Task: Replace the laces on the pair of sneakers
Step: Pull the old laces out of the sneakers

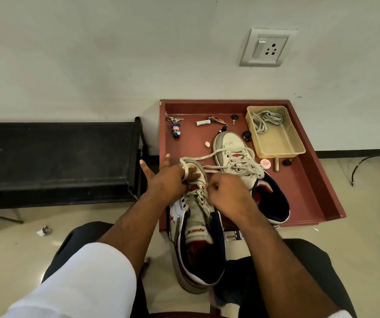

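On the lap, half over the maroon tray's (pixel 317 193) near edge: scuffed white leather sneaker (pixel 195 230), navy padded collar. Flat off-white lace (pixel 209 157) looped round left hand (pixel 168 180), two fingers splayed straight. Right hand (pixel 228 193) clenched, pinching lace by the eyelets. Second sneaker (pixel 248 171) flat in tray; spare laces (pixel 264 120) coiled in clear tub (pixel 285 148).

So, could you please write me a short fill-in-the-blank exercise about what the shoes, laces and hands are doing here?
1. The spare laces lie coiled in the clear plastic ____ on the red tray.
2. The sneaker being worked on is held by the person over their ____, while the other sneaker lies on the tray.
3. The old lace is looped around the fingers of the ____ hand.
4. The right hand pinches at the sneaker's ____.

Missing words: tub; lap; left; eyelets
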`<state>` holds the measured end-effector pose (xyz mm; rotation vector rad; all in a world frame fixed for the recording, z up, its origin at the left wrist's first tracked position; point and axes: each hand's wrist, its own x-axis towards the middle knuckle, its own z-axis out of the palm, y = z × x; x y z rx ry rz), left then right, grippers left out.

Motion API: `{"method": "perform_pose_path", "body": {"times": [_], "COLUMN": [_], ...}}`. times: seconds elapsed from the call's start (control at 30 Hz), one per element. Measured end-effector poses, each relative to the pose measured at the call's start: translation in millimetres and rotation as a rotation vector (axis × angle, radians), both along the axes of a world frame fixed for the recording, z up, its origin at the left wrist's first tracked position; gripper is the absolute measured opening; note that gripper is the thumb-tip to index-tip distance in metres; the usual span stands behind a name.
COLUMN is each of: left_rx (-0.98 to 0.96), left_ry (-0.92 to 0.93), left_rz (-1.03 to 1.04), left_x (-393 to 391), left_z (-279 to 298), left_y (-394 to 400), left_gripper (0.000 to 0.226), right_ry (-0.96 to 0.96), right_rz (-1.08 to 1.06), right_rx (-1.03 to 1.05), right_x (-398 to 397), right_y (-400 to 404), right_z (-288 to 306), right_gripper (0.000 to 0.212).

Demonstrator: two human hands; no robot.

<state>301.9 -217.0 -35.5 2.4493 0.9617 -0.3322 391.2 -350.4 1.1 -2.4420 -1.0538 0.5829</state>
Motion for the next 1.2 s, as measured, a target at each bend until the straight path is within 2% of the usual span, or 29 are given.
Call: {"method": "perform_pose_path", "body": {"times": [0.07,0.17,0.27,0.3,0.33,0.37,0.43,0.47,0.57,0.67,0.73,0.87,1.03,1.13,1.2], "left_rx": [0.014,-0.021,-0.033,-0.039,-0.046,-0.049,-0.065,-0.08,-0.137,-0.141,-0.165,-0.205,-0.226,-0.243,-0.247], "left_ry": [0.011,0.008,-0.006,-0.015,-0.02,-0.022,-0.032,-0.047,-0.11,-0.12,-0.135,-0.102,-0.091,-0.103,-0.119], "left_rz": [0.001,0.005,-0.009,-0.014,-0.02,-0.03,-0.031,-0.026,-0.004,-0.011,-0.009,-0.019,-0.039,-0.009,-0.006], "left_x": [1.3,1.1,-0.3,-0.5,-1.2,-1.7,-2.1,-2.3,-2.6,-3.6,-4.2,-5.2,-6.7,-7.4,-7.8], "left_z": [-0.1,-3.8,-8.0,-8.4,-8.6,-9.2,-8.6,-6.7,-2.2,-0.2,0.6,5.7,3.7,2.5,3.8], "left_y": [-2.1,2.3,5.5,5.0,4.2,4.4,5.7,6.2,8.4,10.4,12.6,17.1,19.6,19.2,18.7], "left_gripper": [0.04,0.036,0.035,0.035,0.037,0.039,0.042,0.043,0.036,0.039,0.042,0.045,0.043,0.042,0.039], "right_ry": [0.103,0.143,0.187,0.148,0.057,-0.072,-0.268,-0.302,-0.332,-0.162,-0.072,-0.065,-0.102,-0.252,-0.279], "right_rz": [-0.165,-0.336,-0.418,-0.374,-0.285,-0.174,-0.001,0.026,0.163,0.285,0.268,0.148,0.001,-0.28,-0.357], "right_rx": [0.208,0.536,0.671,0.622,0.483,0.301,-0.034,-0.106,-0.026,0.062,0.053,-0.071,-0.09,0.098,0.237], "right_x": [3.1,2.2,-5.6,-6.9,-8.0,-7.9,-5.7,-7.6,-10.7,-8.7,-6.1,0.0,4.6,12.0,12.3], "right_y": [-10.9,-24.8,-21.3,-16.6,-13.3,-11.8,-11.6,-9.6,-4.2,-1.7,-2.2,-1.7,-3.4,-11.0,-15.3], "right_z": [22.2,45.6,41.2,38.4,37.3,36.1,26.6,27.3,17.7,2.8,-9.3,-21.5,-18.7,-3.4,4.4], "right_gripper": [0.019,0.042,0.046,0.036,0.018,0.021,0.07,0.083,0.096,0.07,0.049,0.023,0.02,0.025,0.025]}}
